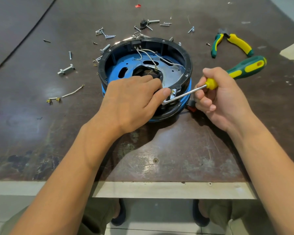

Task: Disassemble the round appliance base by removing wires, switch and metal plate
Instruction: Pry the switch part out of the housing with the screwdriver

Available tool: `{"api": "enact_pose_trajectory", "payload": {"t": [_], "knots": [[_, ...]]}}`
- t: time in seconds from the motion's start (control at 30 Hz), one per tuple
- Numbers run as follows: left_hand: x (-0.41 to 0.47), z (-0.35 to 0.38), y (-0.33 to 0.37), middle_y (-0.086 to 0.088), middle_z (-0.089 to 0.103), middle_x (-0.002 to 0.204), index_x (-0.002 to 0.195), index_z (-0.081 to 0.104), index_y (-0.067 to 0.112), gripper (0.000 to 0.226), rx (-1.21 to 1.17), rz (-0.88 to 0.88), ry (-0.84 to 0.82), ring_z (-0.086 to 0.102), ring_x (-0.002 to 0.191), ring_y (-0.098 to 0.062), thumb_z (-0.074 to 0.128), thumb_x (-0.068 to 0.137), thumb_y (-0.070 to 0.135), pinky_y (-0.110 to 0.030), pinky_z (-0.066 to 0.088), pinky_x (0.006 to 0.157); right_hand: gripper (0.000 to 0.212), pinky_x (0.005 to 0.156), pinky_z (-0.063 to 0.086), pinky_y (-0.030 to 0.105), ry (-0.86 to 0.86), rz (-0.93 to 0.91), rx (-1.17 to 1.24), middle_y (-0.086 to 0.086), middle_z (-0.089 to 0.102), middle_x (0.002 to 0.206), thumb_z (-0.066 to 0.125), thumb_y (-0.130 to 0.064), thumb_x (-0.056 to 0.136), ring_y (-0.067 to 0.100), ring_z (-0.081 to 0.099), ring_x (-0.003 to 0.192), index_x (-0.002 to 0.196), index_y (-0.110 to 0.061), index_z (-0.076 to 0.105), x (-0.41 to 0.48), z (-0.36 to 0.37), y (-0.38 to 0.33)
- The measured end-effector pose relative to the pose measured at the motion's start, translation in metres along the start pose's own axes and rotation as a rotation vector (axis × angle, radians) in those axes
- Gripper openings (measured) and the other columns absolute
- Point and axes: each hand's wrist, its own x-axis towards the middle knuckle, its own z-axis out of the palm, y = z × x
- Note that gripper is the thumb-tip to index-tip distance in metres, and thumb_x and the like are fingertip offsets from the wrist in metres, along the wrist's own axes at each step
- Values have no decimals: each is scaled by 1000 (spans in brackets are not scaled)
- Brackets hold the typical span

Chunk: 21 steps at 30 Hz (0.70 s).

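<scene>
Lying at table [176, 150] left, a detached wire [71, 92]. Left hand [132, 100] grips the near rim of the round appliance base [188, 63] at centre, fingers curled inside. Right hand [219, 97] wraps the screwdriver [248, 67], tip at the rim beside the left thumb. Pliers [231, 44] far right.

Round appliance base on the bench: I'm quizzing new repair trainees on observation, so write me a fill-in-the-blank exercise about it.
1. The right hand grips a screwdriver whose handle is green and ____.
2. The left hand holds the round base by its ____ top rim.
3. The pliers lie on the table to the base's ____.
Missing words: yellow; black; right.
</scene>
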Motion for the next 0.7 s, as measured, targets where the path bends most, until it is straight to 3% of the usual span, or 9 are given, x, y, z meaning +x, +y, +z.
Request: {"api": "enact_pose_trajectory", "payload": {"t": [0.17, 0.4, 0.57, 0.7], "knots": [[0, 0, 0, 5, 51, 74, 81, 54, 24, 54, 13, -19, -4, 50, 69, -13, 12, 103, 51, -32, 35, 54, 34, 34, 29, 17, -87, -254, -46, 9, 56, 52, 55, -30, 93, 15, 42, 34, 64, -14, 59, -7, 1, 4], [0, 2, 2, 6, 50, 73, 83, 55, 23, 51, 38, -20, 3, 48, 67, -13, 15, 103, 49, -36, 41, 56, 37, 37, 31, 16, -92, -358, -171, 4, 55, 50, 53, -33, 95, 14, 41, 33, 61, -18, 59, -8, 15, 1], [-1, 4, 2, 6, 49, 71, 81, 53, 23, 50, 56, -16, 25, 46, 65, -13, 17, 104, 48, -33, 34, 54, 36, 37, 29, 15, 9, -185, -157, 7, 52, 50, 61, -37, 85, 13, 38, 33, 53, -20, 60, 2, 24, -5], [0, 5, 0, 5, 49, 70, 79, 53, 24, 49, 47, -17, 25, 46, 64, -13, 19, 105, 48, -34, 38, 54, 44, 35, 25, 15, 11, -116, -116, 8, 50, 50, 55, -31, 98, 13, 35, 33, 56, -19, 58, 6, 19, -1]]}}
